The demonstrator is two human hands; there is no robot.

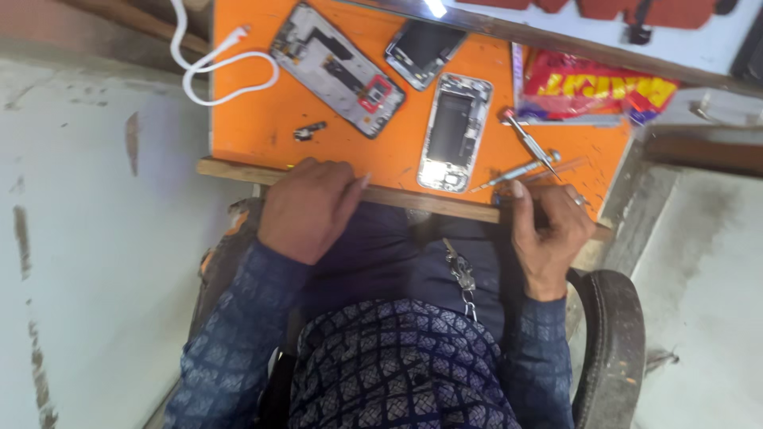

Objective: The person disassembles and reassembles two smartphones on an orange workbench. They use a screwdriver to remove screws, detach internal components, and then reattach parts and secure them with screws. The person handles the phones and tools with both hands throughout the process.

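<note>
At the orange board's point(262, 119) wooden edge point(397, 195), both hands point(306, 208) point(548, 234) curl in loose grip.

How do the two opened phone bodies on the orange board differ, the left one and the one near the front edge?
The left phone body lies diagonally and looks longer, with a red part near its lower end; the front phone body lies almost upright in the frame, looks shorter, and has a dark central recess. Both are silver-framed and opened up.
</note>
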